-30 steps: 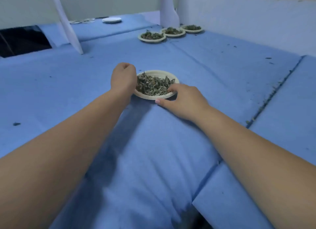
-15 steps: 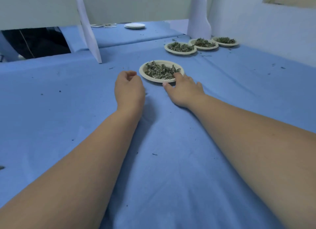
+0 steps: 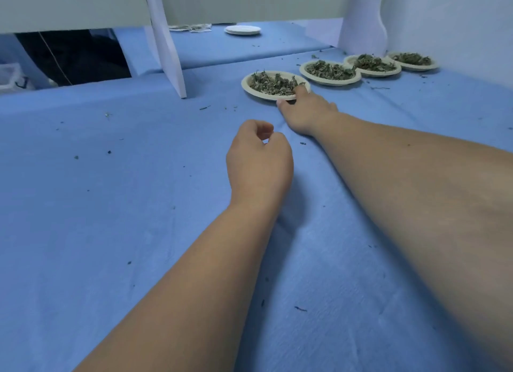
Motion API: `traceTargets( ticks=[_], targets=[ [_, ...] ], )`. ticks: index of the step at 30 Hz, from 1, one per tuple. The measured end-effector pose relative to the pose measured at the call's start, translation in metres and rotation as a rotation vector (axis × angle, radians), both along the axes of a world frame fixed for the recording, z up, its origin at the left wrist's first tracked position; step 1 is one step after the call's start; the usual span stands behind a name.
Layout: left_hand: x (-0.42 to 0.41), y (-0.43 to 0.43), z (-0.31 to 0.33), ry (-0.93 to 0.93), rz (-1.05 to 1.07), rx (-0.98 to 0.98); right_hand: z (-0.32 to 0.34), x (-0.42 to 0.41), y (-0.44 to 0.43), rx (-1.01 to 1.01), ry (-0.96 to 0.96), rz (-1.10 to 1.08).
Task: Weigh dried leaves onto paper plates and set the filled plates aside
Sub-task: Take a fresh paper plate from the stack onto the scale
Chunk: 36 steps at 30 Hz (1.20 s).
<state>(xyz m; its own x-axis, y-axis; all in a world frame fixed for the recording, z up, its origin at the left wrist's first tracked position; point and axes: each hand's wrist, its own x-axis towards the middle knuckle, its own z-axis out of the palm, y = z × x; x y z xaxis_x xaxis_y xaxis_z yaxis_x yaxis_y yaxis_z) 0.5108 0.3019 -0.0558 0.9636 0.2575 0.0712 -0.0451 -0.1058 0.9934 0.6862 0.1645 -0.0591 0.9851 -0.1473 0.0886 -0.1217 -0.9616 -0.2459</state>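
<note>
A paper plate [image 3: 246, 86] heaped with dried green leaves [image 3: 273, 83] sits on the blue cloth, just left of a row of three more filled plates [image 3: 330, 81]. My right hand [image 3: 306, 113] reaches forward with straight fingers, and its fingertips touch the plate's near right rim. My left hand [image 3: 259, 163] hovers nearer to me, apart from the plate, with loosely curled fingers that hold nothing.
A slanted white board [image 3: 166, 46] stands left of the plates and a white post [image 3: 363, 18] behind them. A stack of empty white plates [image 3: 242, 30] lies on the far surface. Leaf crumbs dot the blue cloth [image 3: 111, 205].
The filled plate has slid away from me, up beside the row of three. My left hand has let go of its rim and drawn back; my right hand stayed at the rim.
</note>
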Motion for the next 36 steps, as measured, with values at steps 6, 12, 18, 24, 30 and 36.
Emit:
traceTargets(
  ticks=[6,12,18,24,30,36],
  targets=[
    [-0.002,-0.002,0.002,-0.011,0.006,0.073,0.002,0.019,-0.003,0.019,0.018,0.018],
    [0.004,-0.002,-0.001,-0.044,-0.003,0.155,0.004,0.003,-0.003,0.08,-0.027,0.006],
    [-0.001,-0.003,0.002,-0.037,-0.047,0.289,-0.001,-0.068,-0.018,0.027,-0.001,0.012],
    [-0.038,-0.046,0.008,-0.125,-0.295,0.648,0.005,-0.176,-0.044,0.017,0.038,0.096],
    [-0.101,-0.09,0.011,-0.141,-0.472,0.64,0.008,-0.293,-0.085,0.181,0.063,0.145],
    [-0.192,-0.157,0.019,-0.254,-0.585,0.494,0.045,-0.424,-0.144,0.536,0.026,0.106]
  ],
)
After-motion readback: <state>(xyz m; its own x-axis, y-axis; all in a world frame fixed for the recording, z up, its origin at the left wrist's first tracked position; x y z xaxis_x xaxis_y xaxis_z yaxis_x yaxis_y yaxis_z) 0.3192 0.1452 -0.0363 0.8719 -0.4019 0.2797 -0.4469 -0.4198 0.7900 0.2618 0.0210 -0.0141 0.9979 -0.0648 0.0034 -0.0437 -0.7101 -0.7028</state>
